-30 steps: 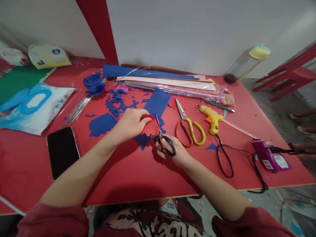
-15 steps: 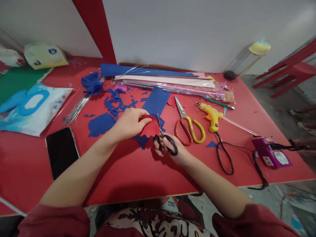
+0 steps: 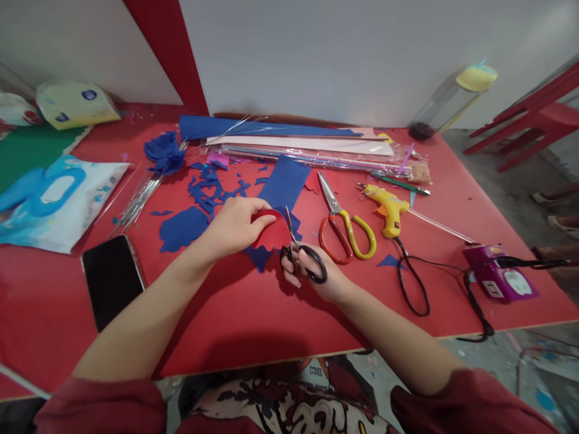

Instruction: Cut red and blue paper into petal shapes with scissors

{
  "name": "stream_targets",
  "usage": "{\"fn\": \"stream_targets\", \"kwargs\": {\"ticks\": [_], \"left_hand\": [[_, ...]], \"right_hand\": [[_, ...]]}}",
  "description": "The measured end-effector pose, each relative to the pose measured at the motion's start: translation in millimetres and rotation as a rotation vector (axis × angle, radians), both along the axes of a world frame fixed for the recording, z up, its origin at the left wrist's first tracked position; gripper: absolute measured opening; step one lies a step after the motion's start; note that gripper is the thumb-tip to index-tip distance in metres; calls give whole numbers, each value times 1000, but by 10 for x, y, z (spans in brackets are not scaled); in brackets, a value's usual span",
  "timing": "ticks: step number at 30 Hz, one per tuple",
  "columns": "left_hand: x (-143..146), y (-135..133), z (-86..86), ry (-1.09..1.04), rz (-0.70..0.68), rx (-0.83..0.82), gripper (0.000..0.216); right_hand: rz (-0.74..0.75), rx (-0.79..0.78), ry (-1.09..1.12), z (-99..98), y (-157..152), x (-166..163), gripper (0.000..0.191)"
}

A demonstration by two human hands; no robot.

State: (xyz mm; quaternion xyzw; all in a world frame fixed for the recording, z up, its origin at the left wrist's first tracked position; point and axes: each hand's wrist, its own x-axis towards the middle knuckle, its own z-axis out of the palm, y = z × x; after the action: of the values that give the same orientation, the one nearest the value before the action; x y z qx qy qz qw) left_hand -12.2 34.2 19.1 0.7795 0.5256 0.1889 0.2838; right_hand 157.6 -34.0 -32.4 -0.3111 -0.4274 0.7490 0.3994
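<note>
My left hand (image 3: 235,226) pinches a red paper piece (image 3: 274,234) with a scalloped edge, held just above the red table (image 3: 235,313). My right hand (image 3: 319,274) grips black-handled scissors (image 3: 301,256), fingers through the loops, and the blades point up into the right edge of the red paper. Blue paper pieces (image 3: 262,256) lie under the red piece. A blue paper strip (image 3: 287,184) lies just beyond my hands.
Red-and-yellow scissors (image 3: 344,232) and a yellow glue gun (image 3: 386,211) with a black cord lie to the right, near a purple power strip (image 3: 502,280). A black phone (image 3: 111,277) lies at left. Blue scraps (image 3: 212,187), a blue paper flower (image 3: 163,152) and rolled paper sheets (image 3: 298,144) lie farther back.
The red paper has turned slightly in my left hand and the scissors have moved a little along its edge. The view has shifted slightly.
</note>
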Motion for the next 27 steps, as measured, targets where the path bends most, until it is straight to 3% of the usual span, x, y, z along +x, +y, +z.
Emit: {"fn": "stream_targets", "kwargs": {"ticks": [27], "left_hand": [[-60,-12,133,72,-54,-5,26]], "right_hand": [[25,-38,-14,-17,4,7,46]]}}
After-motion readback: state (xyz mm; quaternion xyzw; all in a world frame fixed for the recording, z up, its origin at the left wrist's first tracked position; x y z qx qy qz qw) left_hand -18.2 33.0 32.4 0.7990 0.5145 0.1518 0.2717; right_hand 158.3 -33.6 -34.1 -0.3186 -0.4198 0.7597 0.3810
